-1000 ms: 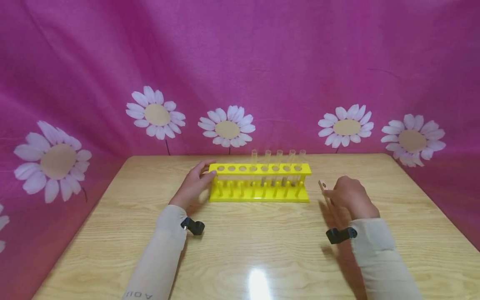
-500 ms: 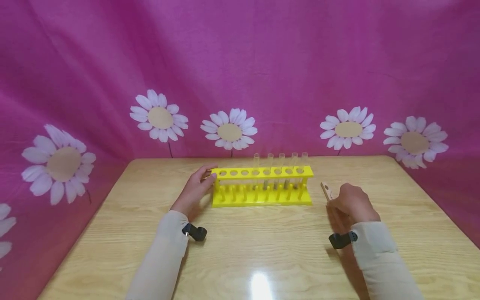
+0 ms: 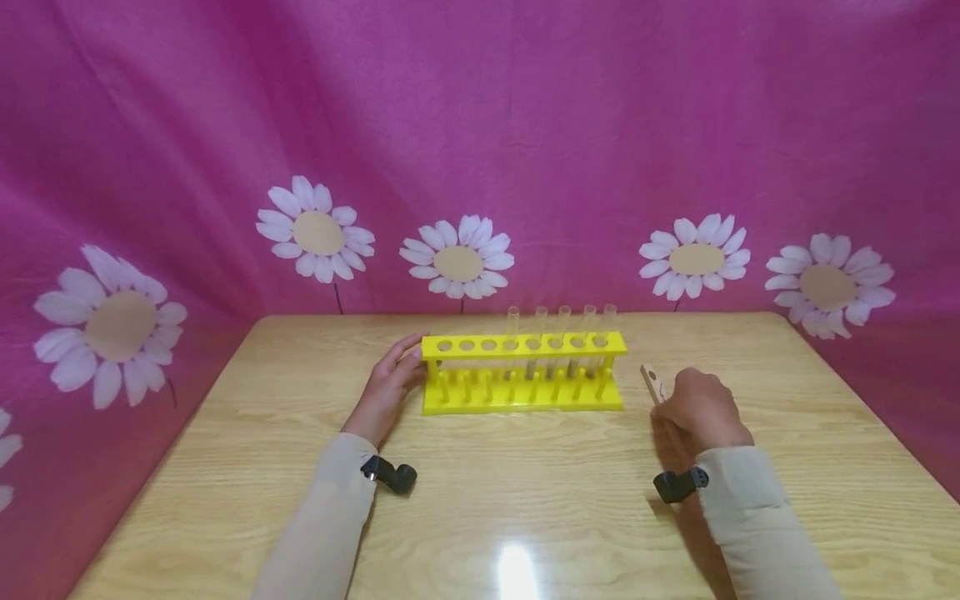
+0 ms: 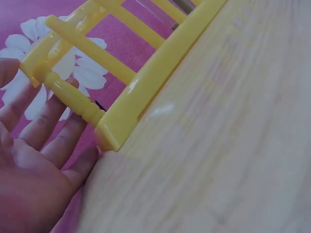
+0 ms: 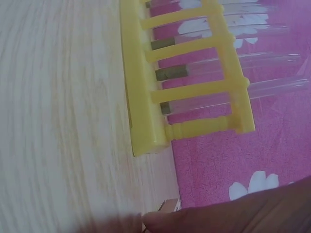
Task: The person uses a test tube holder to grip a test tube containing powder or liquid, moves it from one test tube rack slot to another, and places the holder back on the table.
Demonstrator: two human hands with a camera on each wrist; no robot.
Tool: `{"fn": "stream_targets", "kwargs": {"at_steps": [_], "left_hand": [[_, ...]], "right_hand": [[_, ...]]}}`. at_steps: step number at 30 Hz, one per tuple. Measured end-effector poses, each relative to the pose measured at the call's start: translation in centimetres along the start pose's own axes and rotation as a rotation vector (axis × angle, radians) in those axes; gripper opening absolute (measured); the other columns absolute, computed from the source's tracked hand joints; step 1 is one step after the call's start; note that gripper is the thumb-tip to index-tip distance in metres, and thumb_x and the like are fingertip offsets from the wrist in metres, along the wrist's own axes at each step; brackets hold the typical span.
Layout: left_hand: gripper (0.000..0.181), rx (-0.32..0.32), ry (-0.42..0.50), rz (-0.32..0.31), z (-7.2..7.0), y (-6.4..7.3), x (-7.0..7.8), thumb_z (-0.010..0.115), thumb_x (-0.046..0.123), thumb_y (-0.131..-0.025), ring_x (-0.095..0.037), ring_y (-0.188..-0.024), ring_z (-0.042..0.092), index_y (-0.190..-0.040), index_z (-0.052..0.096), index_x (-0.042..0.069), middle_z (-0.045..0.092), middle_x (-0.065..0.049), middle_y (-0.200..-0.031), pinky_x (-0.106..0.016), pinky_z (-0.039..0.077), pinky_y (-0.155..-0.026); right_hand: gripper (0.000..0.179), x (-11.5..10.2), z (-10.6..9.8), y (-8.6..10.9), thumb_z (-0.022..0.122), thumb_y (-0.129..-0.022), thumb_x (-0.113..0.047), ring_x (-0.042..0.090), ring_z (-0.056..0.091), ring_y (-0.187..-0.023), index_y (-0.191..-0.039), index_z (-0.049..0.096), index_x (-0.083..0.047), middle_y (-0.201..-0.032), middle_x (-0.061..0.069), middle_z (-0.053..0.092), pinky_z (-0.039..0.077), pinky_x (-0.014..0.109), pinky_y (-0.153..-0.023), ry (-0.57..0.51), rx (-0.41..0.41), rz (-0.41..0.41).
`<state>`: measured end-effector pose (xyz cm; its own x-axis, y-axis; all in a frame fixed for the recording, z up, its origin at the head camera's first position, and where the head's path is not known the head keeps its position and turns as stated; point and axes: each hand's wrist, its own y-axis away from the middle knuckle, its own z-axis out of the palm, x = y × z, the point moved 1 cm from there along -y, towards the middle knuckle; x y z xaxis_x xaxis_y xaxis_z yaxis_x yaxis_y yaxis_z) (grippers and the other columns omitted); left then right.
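Note:
A yellow test tube rack (image 3: pixel 525 400) stands on the table, with several clear test tubes (image 3: pixel 564 321) in its right-hand holes. Dark grey material shows at the bottoms of some tubes in the right wrist view. My left hand (image 3: pixel 384 392) is at the rack's left end; the left wrist view shows its fingers (image 4: pixel 46 121) extended beside the turned yellow end post (image 4: pixel 73 97), thumb near the top corner. To the right of the rack, my right hand (image 3: pixel 705 408) pinches a wooden test tube holder (image 3: pixel 650 383), whose tip points toward the back. The fist covers part of it.
The wood-grain table (image 3: pixel 465 500) ends at the back against a magenta cloth (image 3: pixel 570 150) printed with white flowers. Each wrist carries a small black camera (image 3: pixel 678 485). Several left-hand holes of the rack hold no tube.
My left thumb has slipped off the rack's top corner and that hand has eased slightly left. My right hand has drawn slightly back along the wooden holder, so more of its tip shows.

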<state>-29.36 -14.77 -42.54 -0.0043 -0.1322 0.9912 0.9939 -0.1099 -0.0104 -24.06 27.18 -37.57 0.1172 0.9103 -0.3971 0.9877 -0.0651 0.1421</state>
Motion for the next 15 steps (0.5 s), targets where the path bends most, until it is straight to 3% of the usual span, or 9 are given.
{"fn": "stream_targets", "kwargs": {"at_steps": [4,15], "left_hand": [[0.050,0.013,0.000,0.023,-0.1,-0.2,-0.9,0.053,0.034,-0.100,-0.028,-0.122,0.050,-0.145,0.043,0.016,0.048,-0.004,-0.141,-0.042,0.035,-0.109],[0.048,0.019,-0.040,0.044,-0.2,-0.1,-1.2,0.056,0.043,-0.096,-0.024,-0.121,0.052,-0.140,0.049,0.026,0.049,0.002,-0.141,-0.040,0.035,-0.110]], "right_hand": [[0.022,-0.2,0.1,-0.2,0.074,-0.076,-0.014,0.027,0.050,-0.062,-0.078,0.061,0.004,-0.069,0.011,0.054,0.043,0.034,-0.052,0.021,-0.010,0.028],[0.021,-1.2,-1.5,0.7,0.065,-0.080,-0.020,0.028,0.049,-0.061,-0.073,0.060,-0.001,-0.067,0.011,0.052,0.040,0.035,-0.048,0.074,-0.004,0.066]]}}
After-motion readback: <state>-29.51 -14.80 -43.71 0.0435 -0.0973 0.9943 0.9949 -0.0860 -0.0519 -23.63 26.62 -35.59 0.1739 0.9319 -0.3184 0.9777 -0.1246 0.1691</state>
